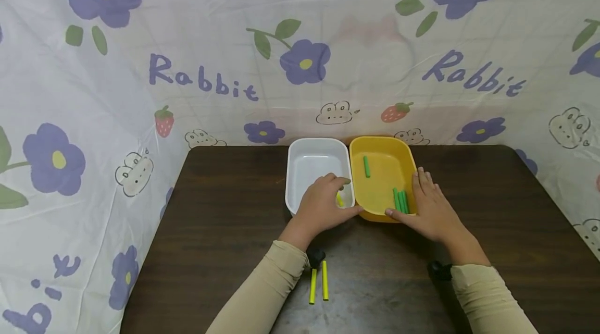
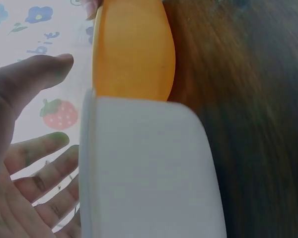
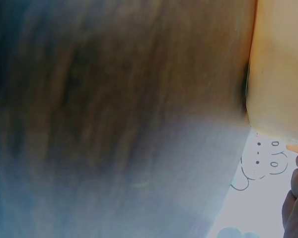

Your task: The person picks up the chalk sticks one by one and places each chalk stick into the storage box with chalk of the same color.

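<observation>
My left hand [image 1: 323, 203] is above the front right part of a white plastic tub [image 1: 294, 167]. Its thumb and fingers are spread and hold nothing, as the left wrist view also shows. Partly behind the fingers, a short yellow stick [image 1: 339, 199] lies inside this tub. My right hand [image 1: 433, 209] rests against the right side of a yellow plastic tub [image 1: 377, 188], fingers fairly straight along the wall and thumb at the front rim. In that tub, one green stick [image 1: 366, 166] lies toward the back left, and several green sticks [image 1: 400, 201] lie together at the front right.
Two yellow sticks [image 1: 325, 281] lie on the dark wooden table [image 1: 225, 219] near the left forearm. The tubs stand side by side at the table's back edge, close to a printed cloth [image 1: 365, 63] with flowers and rabbits.
</observation>
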`<state>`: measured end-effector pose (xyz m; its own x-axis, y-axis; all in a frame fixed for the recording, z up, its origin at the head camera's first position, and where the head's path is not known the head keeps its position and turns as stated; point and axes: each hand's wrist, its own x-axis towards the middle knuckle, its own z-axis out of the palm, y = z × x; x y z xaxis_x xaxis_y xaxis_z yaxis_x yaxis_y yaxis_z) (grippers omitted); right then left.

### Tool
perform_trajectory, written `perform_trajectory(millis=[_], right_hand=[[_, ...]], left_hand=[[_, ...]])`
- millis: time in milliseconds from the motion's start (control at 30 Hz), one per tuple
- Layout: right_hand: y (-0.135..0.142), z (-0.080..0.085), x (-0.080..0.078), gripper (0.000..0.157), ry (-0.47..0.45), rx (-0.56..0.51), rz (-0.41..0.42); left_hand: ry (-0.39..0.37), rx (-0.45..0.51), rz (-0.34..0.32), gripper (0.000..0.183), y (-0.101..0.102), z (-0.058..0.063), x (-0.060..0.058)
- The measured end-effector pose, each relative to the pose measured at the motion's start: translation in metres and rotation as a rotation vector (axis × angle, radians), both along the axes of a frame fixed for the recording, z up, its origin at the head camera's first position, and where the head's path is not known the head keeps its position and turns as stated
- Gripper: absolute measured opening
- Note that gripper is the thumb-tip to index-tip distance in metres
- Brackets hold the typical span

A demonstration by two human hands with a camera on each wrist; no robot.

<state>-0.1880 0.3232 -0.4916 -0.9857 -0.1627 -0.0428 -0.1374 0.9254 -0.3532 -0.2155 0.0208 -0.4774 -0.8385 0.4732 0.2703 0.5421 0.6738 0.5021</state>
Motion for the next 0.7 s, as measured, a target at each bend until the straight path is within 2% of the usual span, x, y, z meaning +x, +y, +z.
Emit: perform_trajectory(millis=[200, 467, 700], right_hand=[[0.0, 0.002, 0.001, 0.128, -0.022, 0.007, 0.001], [0.002, 0.002, -0.002, 0.128, -0.032, 0.019, 0.003], [-0.002, 0.007, -0.002, 0.13, -0.052, 0.049, 0.005]], left_hand=[[0.022, 0.043, 0.015, 0.063, -0.019, -0.002, -0.004], [0.018, 0.074, 0.039, 0.065, -0.043, 0.005, -0.002], [0.02, 0.066, 0.073, 0.069, -0.057, 0.002, 0.0]])
